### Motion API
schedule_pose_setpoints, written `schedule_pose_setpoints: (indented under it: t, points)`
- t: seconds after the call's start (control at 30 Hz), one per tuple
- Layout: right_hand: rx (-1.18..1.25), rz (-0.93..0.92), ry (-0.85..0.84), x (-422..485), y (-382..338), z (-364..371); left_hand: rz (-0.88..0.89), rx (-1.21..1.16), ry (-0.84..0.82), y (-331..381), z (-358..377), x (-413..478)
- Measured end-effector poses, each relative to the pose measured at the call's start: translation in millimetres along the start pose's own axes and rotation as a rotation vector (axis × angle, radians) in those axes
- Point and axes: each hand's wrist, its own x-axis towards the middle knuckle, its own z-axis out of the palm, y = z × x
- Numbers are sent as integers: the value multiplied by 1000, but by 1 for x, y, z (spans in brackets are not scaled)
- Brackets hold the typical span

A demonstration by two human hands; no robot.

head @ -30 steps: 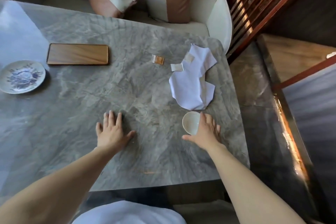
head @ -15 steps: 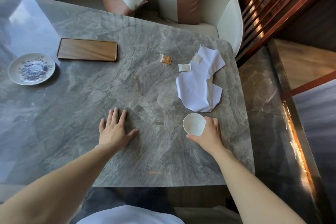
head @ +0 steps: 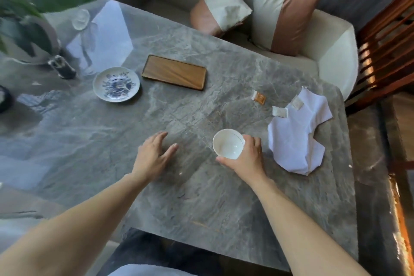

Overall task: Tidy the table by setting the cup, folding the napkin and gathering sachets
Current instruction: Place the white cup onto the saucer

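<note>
My right hand (head: 247,157) grips a small white cup (head: 228,143) from its right side, mouth up, over the grey marble table (head: 201,197). To its right a crumpled white napkin (head: 295,139) lies unfolded. One white sachet (head: 297,102) rests on the napkin's far corner, another white sachet (head: 280,111) lies just left of it, and an orange sachet (head: 259,97) sits farther left. My left hand (head: 152,155) lies palm down on the table, fingers apart. A blue-patterned saucer (head: 116,84) stands at the far left.
A wooden tray (head: 174,72) lies beside the saucer. A potted plant (head: 24,20), a glass (head: 80,19) and a small dark object (head: 63,67) stand at the far left. A sofa with two cushions (head: 284,20) runs behind the table; a wooden rail (head: 387,40) is at right.
My right hand has closed on the cup and carried it left, away from the napkin. The camera has turned left, bringing the plant and glass into view. My left hand stays flat.
</note>
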Motion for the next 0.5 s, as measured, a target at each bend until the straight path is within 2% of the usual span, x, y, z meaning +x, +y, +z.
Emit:
schedule_pose_setpoints:
  t: [0.17, 0.3, 0.5]
  points:
    - [-12, -106, 10, 33, -79, 39, -197, 134, 115, -62, -41, 14]
    - [5, -131, 7, 61, -137, 74, -312, 207, 124, -114, -69, 31]
    - [23, -205, -10, 101, -213, 129, -306, 324, 66, -164, -95, 58]
